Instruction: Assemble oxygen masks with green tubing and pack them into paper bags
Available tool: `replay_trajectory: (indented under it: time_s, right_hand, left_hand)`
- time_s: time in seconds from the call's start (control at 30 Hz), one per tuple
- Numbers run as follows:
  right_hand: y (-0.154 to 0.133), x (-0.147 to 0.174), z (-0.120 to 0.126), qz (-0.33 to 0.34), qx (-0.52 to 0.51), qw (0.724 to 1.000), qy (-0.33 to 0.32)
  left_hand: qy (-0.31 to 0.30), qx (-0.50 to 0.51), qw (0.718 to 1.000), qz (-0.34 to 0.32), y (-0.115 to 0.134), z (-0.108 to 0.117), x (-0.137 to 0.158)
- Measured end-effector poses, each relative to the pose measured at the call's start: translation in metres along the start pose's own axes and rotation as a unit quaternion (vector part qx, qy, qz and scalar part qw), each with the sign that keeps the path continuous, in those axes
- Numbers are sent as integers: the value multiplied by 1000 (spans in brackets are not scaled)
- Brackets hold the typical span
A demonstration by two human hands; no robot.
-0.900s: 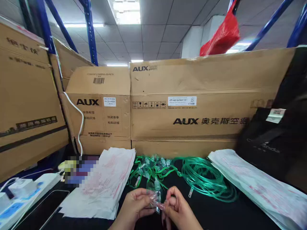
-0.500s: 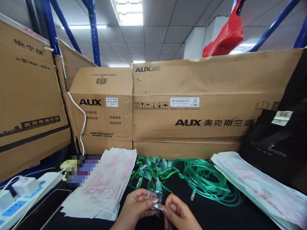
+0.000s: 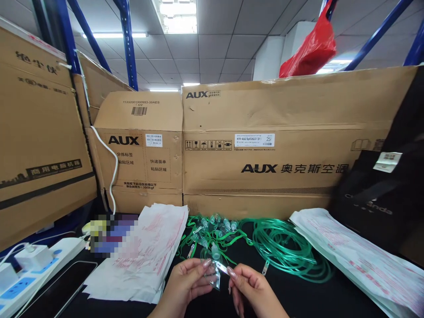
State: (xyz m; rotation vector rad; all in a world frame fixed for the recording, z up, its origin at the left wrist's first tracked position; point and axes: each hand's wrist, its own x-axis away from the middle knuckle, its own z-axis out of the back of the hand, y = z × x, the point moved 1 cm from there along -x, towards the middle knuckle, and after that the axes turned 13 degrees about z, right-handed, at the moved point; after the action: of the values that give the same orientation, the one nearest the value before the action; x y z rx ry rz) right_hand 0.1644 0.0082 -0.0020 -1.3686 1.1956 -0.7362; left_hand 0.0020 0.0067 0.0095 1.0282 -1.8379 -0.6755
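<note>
My left hand (image 3: 190, 280) pinches the edge of a clear plastic oxygen mask (image 3: 215, 279) between thumb and fingers. The mask's pale green connector (image 3: 215, 251) points away from me. My right hand (image 3: 250, 287) has thumb and forefinger closed on the end of a small silvery metal strip (image 3: 221, 267), whose other end reaches the mask by my left fingertips. Whether the strip is fixed to the mask I cannot tell. Just beyond my hands lies a heap of similar clear masks (image 3: 227, 224) with green straps (image 3: 232, 240).
Coiled green tubing (image 3: 285, 247) lies to the right, with a white printed bag (image 3: 357, 260) beyond it. On the left are stacked white printed bags (image 3: 132, 265), a phone (image 3: 59, 289) and a power strip (image 3: 43, 269). Cardboard boxes (image 3: 265, 185) wall off the back.
The metal strip now shows stretched between my hands, and my right hand has moved slightly right. The mask has tilted, its connector shifting slightly left.
</note>
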Motion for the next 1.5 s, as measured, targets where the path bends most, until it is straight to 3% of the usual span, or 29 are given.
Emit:
replay_trajectory:
  time_s: [0.2,0.7,0.83,0.93,1.07,1.17,1.33,1.5]
  right_hand:
    - [9,3,-5,-27,43,998,-22]
    - [6,7,-7,-51,160,986,6]
    - [9,6,-7,-47,114,992,-3]
    - [3,6,-6,-65,12,998,-9]
    - [-12,8,-8,-84,-149,984,-52]
    - [-16,9,-11,-75,-206,973,-68]
    - [-9,7,-13,-30,-211,977,-29]
    - [1,0,-5,48,-111,992,26]
  left_hand:
    - [-18,-9,1000,-3,-1,-1,2]
    - [-23,-9,1000,-14,-7,1,-2]
    - [-30,-3,999,-24,-7,2,-4]
    - [-43,2,999,-18,-5,1,-2]
    - [-82,11,997,-12,-3,-2,2]
    - [-86,14,996,-24,-2,-3,4]
    - [-65,-4,997,-31,-3,-3,2]
    - [-38,-8,999,-38,-5,-4,1]
